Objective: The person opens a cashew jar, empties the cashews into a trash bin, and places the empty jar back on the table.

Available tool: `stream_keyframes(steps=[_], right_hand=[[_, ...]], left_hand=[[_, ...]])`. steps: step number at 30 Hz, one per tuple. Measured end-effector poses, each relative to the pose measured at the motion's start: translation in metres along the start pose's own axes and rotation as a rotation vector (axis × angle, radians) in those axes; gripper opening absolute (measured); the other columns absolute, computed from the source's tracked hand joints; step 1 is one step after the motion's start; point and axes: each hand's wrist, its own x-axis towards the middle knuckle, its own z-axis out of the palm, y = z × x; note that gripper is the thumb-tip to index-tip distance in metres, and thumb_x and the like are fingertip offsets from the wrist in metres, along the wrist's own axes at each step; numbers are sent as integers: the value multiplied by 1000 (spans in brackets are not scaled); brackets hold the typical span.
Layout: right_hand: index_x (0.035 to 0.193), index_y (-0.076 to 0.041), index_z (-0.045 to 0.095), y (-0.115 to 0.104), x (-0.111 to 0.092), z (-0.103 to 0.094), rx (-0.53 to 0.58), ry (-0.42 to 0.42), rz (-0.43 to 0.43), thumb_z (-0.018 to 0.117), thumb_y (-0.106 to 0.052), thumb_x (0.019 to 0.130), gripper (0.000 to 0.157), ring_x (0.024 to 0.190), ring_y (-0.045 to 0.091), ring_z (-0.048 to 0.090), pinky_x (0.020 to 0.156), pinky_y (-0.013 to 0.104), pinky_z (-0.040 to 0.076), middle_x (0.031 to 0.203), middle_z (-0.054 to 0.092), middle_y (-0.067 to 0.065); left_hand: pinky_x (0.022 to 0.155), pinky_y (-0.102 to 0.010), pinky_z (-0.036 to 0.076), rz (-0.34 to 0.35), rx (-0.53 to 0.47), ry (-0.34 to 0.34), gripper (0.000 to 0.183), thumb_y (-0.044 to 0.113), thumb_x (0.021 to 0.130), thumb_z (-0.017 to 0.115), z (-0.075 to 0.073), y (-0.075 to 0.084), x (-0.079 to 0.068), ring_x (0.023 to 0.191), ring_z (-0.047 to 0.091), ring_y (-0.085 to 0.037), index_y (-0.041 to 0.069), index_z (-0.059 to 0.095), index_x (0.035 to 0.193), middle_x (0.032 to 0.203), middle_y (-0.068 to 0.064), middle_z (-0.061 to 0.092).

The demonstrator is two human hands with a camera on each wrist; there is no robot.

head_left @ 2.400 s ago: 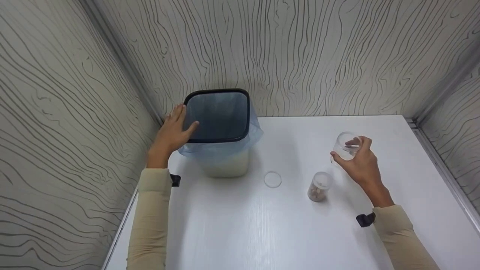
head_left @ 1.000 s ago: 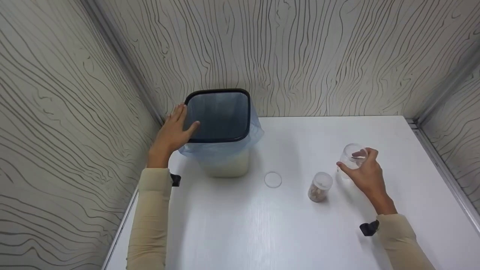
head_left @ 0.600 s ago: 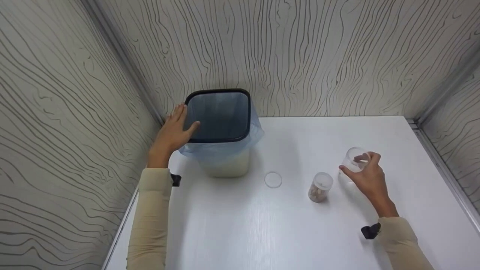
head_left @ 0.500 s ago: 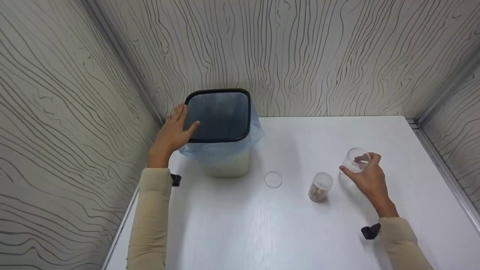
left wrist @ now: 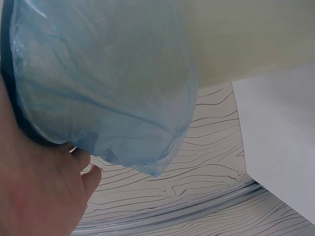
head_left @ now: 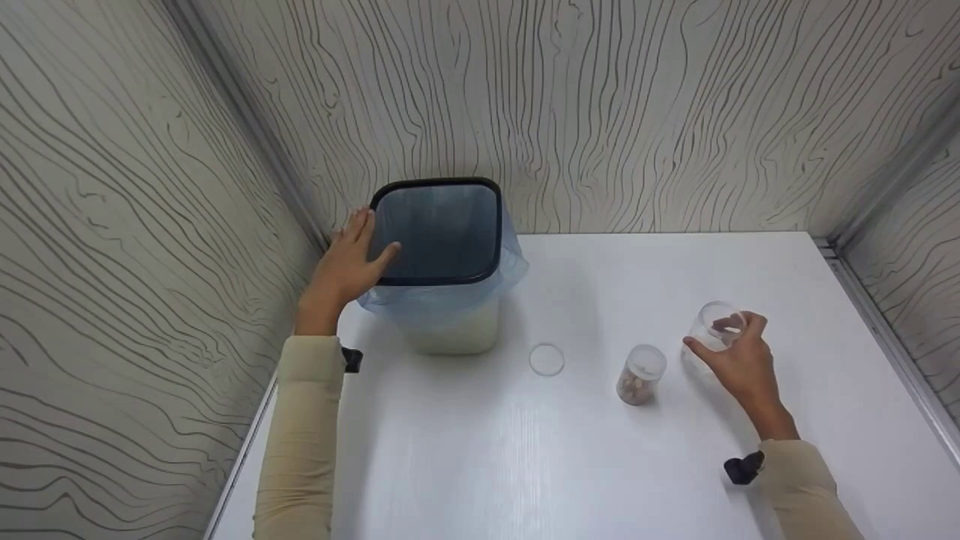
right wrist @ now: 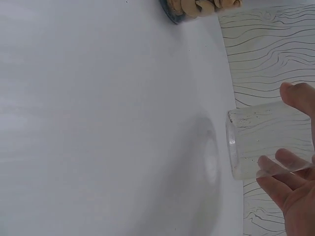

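My right hand grips a clear, see-through jar, its thumb on the near side and fingers round the far side. Nothing shows inside this jar in the right wrist view, and its base is close over the table beside its own shadow. My left hand rests with straight fingers on the left rim of a bin with a black rim. A blue bag lines the bin and hangs over its outside.
A smaller clear jar holding brown pieces stands capped, left of my right hand. Between it and the bin, a round clear lid lies flat on the white table. Patterned walls border the table's back and sides.
My right hand has brought the clear jar down and slightly right, nearer the tabletop and me. My left hand, the bin, the capped jar and the lid have stayed put.
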Motion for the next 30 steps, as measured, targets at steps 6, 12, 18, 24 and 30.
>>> stream_keyframes(steps=[6, 12, 18, 24, 30], right_hand=[[154, 3, 17, 4, 0, 2, -2, -6, 23, 84, -43, 92, 102, 139, 62, 48, 113, 73, 41, 148, 55, 35], [153, 2, 17, 8, -2, 3, -1, 0, 32, 84, -43, 92, 102, 139, 62, 47, 112, 72, 42, 148, 54, 34], [152, 2, 16, 11, -3, 4, 9, 5, 37, 85, -41, 92, 101, 139, 61, 47, 113, 71, 42, 149, 53, 33], [150, 1, 17, 12, -4, 3, 29, 8, 38, 85, -39, 93, 97, 140, 59, 47, 115, 70, 41, 149, 54, 33], [147, 0, 19, 15, -5, 5, 36, 33, 25, 86, -35, 92, 93, 138, 59, 49, 111, 68, 42, 145, 57, 33]], left_hand=[[136, -56, 4, -2, 2, 3, 90, 65, 111, 35, 0, 0, 0, 168, -4, -32, 10, -1, 172, 181, -10, -6], [137, -54, 3, 6, 0, 7, 89, 64, 111, 36, 0, 0, -1, 168, -4, -32, 9, 0, 172, 181, -10, -5], [136, -55, 4, 7, -2, 10, 90, 64, 111, 36, 0, 0, -1, 168, -3, -32, 9, 0, 172, 181, -10, -5], [136, -56, 4, 10, 4, 16, 89, 63, 111, 36, 1, 0, -1, 168, -2, -34, 8, 1, 172, 181, -11, -4], [136, -58, 4, -4, -2, 14, 89, 63, 111, 37, 0, 2, -2, 168, -3, -34, 9, 1, 172, 181, -12, -4]])
